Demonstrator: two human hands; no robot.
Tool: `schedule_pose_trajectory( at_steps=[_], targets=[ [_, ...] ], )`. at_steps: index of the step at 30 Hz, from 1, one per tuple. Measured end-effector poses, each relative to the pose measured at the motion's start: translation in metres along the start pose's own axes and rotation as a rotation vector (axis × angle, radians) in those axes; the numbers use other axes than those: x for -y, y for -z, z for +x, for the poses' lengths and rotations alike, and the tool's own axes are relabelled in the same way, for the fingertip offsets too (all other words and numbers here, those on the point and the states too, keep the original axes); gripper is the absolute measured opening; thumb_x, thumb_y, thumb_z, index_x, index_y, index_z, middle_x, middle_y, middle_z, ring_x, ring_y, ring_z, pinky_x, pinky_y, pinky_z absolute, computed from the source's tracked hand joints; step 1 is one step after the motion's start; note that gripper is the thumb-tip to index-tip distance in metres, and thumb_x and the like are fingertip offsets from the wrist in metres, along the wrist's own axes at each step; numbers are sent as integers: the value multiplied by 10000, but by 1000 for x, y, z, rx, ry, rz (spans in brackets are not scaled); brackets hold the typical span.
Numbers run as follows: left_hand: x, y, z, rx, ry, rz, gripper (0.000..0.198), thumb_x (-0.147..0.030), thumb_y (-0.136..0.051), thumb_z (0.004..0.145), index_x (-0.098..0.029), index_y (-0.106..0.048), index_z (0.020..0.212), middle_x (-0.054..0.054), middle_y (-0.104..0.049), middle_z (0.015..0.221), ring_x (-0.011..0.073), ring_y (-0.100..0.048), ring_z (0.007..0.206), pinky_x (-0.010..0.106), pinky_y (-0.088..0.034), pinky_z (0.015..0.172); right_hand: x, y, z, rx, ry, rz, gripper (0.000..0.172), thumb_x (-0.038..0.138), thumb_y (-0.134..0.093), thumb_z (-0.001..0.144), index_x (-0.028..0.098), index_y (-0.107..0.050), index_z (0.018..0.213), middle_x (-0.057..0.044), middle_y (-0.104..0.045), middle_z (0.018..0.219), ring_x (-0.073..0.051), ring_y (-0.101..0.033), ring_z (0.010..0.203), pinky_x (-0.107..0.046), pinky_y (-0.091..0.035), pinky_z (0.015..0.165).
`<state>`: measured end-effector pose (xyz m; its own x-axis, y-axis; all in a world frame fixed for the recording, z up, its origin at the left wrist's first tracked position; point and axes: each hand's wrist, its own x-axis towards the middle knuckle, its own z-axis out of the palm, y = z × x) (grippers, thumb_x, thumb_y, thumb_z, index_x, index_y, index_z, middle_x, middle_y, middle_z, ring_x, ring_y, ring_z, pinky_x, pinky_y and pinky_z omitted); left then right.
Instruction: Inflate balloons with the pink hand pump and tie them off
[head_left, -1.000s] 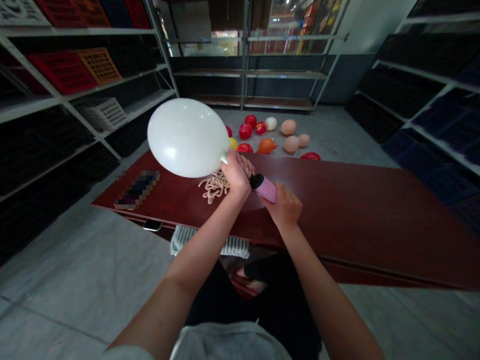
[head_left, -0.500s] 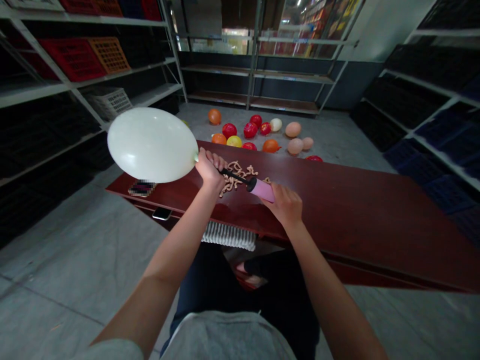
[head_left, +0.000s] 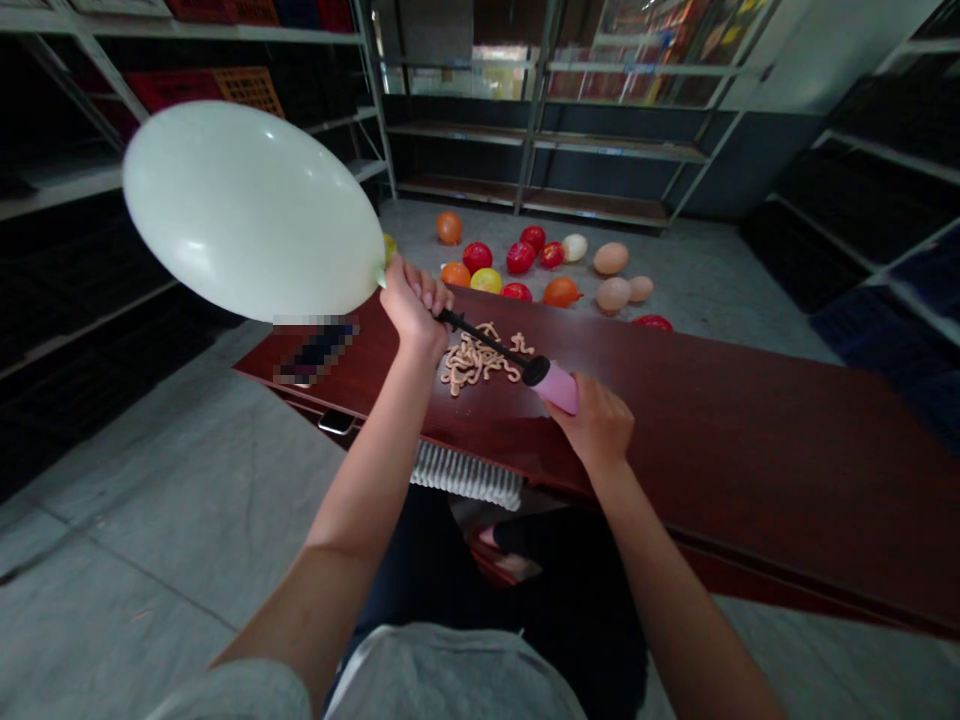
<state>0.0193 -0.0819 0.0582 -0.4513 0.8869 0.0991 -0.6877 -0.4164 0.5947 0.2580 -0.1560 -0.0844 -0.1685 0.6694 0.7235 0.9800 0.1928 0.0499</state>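
Observation:
A large, pale mint-white balloon point(head_left: 255, 215) points up and left from my left hand point(head_left: 412, 305). The fingers are closed around its neck and the near end of a hand balloon pump point(head_left: 558, 388). My right hand point(head_left: 600, 425) is wrapped round the pump's pink barrel. Between the hands the black rod is drawn well out of the barrel, above the table. My left fingers hide the nozzle and the balloon's mouth. Under the rod lies a heap of small, tan, wrinkled, curled pieces point(head_left: 476, 365), perhaps uninflated balloons.
The dark red table point(head_left: 750, 430) spans the front. A pixelated phone-like item point(head_left: 319, 352) lies at its left; another phone-like item point(head_left: 337, 422) sits by the drawer edge. Red, orange, yellow, white and peach balloons point(head_left: 521, 257) lie on the floor beyond. Metal shelves point(head_left: 607, 150) stand behind.
The white balloon looks larger and has risen up and left. My right hand has moved right with the pink barrel, and more black rod shows. The view has shifted slightly.

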Motion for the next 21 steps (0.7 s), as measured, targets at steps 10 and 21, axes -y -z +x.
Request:
schedule_pose_trajectory(
  at_steps=[10,21],
  targets=[
    [73,-42,-40,69,67,-1,551,-533,-499,960,-217,-278,566,-63,-184,474,76,-209,331,245,-210,383,-3,-8,2,-40,-162,49,480,588,-543,881,157,-609,1083,-76,-683,813,-215,-620,721,-303,-371,639],
    [105,-25,-50,121,166,30,522,-406,-438,1002,-212,-252,555,-72,-221,388,78,-234,292,233,-231,355,-1,-5,5,26,-149,59,519,624,-495,902,161,-624,1098,-76,-684,847,-207,-608,765,-295,-343,641]
  ],
)
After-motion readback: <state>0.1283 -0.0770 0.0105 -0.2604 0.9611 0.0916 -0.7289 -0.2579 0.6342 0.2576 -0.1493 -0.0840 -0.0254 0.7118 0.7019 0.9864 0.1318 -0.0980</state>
